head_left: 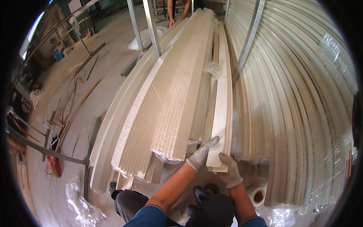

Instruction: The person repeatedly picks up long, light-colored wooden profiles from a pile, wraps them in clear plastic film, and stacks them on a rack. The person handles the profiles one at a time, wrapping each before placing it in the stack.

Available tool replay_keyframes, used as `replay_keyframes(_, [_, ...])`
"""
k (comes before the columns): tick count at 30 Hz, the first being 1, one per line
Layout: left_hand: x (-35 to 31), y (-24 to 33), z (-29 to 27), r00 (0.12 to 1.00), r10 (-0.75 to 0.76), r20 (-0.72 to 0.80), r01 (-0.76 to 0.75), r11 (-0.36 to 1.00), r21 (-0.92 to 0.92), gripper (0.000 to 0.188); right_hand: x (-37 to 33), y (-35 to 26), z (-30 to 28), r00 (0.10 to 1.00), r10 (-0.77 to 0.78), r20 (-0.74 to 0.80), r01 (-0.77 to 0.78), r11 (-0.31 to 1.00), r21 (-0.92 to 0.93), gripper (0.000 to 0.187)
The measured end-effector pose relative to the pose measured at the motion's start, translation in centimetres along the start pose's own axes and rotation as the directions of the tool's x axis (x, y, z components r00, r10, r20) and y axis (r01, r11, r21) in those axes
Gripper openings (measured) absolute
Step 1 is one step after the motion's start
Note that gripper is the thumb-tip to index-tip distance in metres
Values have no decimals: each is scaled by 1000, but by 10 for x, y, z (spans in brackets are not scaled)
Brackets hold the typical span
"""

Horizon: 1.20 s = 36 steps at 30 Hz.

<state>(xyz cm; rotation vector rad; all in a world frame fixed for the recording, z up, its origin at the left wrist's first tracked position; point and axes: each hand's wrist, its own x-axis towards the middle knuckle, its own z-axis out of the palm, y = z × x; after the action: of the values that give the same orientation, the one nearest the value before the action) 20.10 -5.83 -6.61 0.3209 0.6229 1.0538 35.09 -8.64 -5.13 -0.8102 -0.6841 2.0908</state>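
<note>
2 whitish gloves [199, 157], blue sleeves [151, 217], dark trousers [130, 205].

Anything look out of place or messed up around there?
Yes. Crumpled clear film lies loose on the floor at lower left, like discarded wrapping. Sticks lie scattered higher on that side, which looks untidy. Clear wrap also bunches raggedly at the near end of the middle panels, left of the left hand.
</note>
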Motion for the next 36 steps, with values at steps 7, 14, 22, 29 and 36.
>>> replay_keyframes(7, [-16, 18, 26, 987, 158, 3, -158, 985, 65, 42, 4, -12, 21, 1000, 14, 6, -14, 997, 72, 34])
replay_keyframes(14, [-16, 27, 33, 992, 113, -55, -113, 994, -6, 32, 5, -17, 32, 999, 6, 35, -12, 985, 171, 34])
replay_keyframes(22, [-25, 50, 45, 992, 125, -8, -125, 989, 75, 47, 9, -27, 51, 998, -27, 51, 14, 972, 233, 36])
replay_keyframes(29, [-23, 51, 28, 994, 91, 66, -93, 995, 28, 46, 10, -26, 60, 999, -33, 0, 33, 983, 183, 32])
replay_keyframes(36, [-32, 76, 44, 997, 74, 29, -77, 990, 117, 54, 3, -55, 108, 991, 13, -131, 14, 980, 200, 34])
